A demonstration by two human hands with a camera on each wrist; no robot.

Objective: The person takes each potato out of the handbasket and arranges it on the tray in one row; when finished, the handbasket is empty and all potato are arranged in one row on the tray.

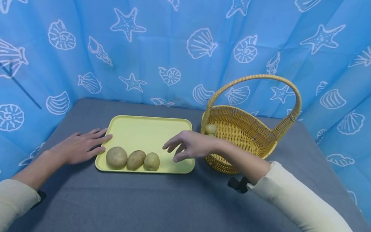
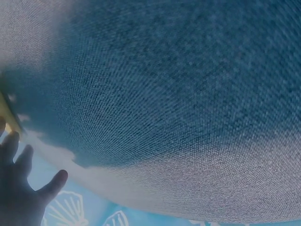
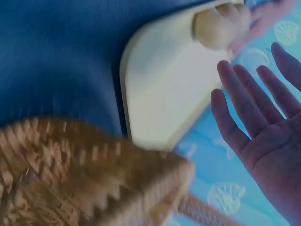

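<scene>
At frame centre the right hand [image 1: 190, 145] hovers above the yellow tray's [image 1: 149, 131] right part, fingers spread loosely, holding nothing; three potatoes [image 1: 133, 159] line the tray's near edge; the left hand [image 1: 80, 146] lies flat on the grey table [image 1: 166, 208], fingertips touching the tray's left rim; a wicker basket [image 1: 242, 130] stands right of centre.
</scene>
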